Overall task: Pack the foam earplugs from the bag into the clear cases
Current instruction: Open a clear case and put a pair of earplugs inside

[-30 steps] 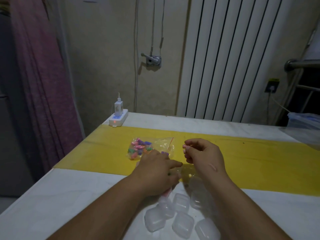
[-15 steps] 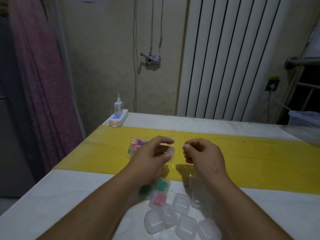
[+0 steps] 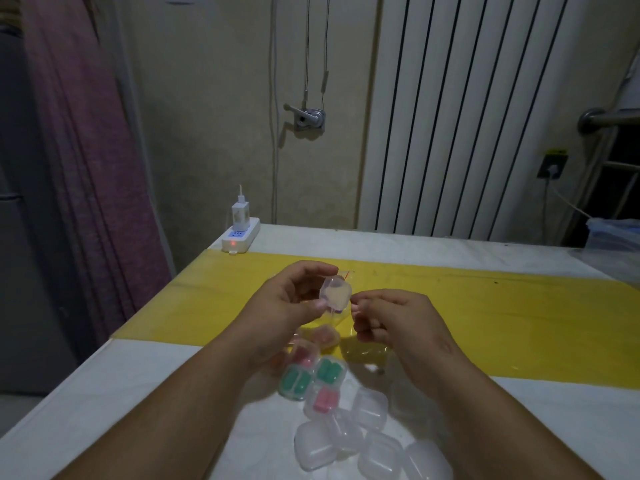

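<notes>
Over the yellow strip, L hand is raised, thumb & fingers pinching a clear case by its edges. R hand sits just right of it, fingers curled, tips at the case's rim; can't tell if it grips anything. Filled cases lie below L wrist on the tabletop; bag is mostly hidden behind L hand.

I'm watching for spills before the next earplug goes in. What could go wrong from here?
The small clear plastic case is held in the air, pinched only at its edges by the left hand, with the right hand close to its rim; it may slip and drop. The filled cases holding green and pink foam earplugs lie just under the left wrist, so lowering it could knock them apart.
</notes>
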Available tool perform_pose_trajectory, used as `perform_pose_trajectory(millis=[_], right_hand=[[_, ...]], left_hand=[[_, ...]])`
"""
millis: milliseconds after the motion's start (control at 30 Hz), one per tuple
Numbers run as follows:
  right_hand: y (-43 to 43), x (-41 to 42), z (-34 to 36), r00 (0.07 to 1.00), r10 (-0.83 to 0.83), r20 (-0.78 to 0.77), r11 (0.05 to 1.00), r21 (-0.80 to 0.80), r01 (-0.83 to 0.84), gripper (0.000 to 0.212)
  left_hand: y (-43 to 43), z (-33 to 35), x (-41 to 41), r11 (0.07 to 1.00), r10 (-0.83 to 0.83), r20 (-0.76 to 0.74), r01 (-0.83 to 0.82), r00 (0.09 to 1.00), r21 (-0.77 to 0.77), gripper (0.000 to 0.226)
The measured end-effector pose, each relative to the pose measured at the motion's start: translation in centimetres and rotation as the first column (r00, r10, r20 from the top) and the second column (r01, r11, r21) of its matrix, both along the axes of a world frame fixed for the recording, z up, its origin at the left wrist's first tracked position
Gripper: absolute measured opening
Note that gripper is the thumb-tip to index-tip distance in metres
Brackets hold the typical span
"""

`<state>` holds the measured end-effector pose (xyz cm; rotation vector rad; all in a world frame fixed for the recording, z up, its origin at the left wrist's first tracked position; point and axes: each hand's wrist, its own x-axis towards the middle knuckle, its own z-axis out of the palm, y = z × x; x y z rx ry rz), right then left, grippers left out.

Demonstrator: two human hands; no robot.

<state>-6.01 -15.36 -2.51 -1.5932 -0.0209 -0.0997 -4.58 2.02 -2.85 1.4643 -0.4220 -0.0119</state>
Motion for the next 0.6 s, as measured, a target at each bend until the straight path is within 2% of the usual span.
perform_pose_trajectory(millis=[100, 267, 333, 500, 600], right_hand=[[0.03, -0.31, -0.25, 0.996, 0.044, 0.073, 0.994, -0.101, -0.037, 0.003], [0.24, -0.32, -0.24, 0.973, -0.085, 0.216, 0.942, -0.300, 0.150, 0.018], [0.39, -0.26, -0.41, 0.956, -0.093, 0.279, 0.934, -0.309, 0.181, 0.024], [0.61, -0.37, -0.54, 0.914, -0.063, 0.401, 0.889, -0.394, 0.234, 0.024], [0.27, -0.12, -0.60, 0.939, -0.101, 0.328, 0.927, -0.311, 0.208, 0.031]], left_hand=[[-0.15, -0.05, -0.21, 0.997, -0.077, -0.044, 0.075, 0.996, -0.036, 0.048], [-0.31, 0.02, -0.32, 0.999, -0.040, -0.025, 0.040, 0.999, -0.022, 0.050], [-0.32, 0.18, -0.41, 1.000, -0.001, -0.014, 0.001, 1.000, -0.015, 0.043], [-0.46, 0.35, -0.54, 0.999, 0.053, -0.009, -0.053, 0.999, 0.010, 0.022], [-0.53, 0.38, -0.40, 0.995, 0.092, -0.053, -0.094, 0.994, -0.039, 0.021]])
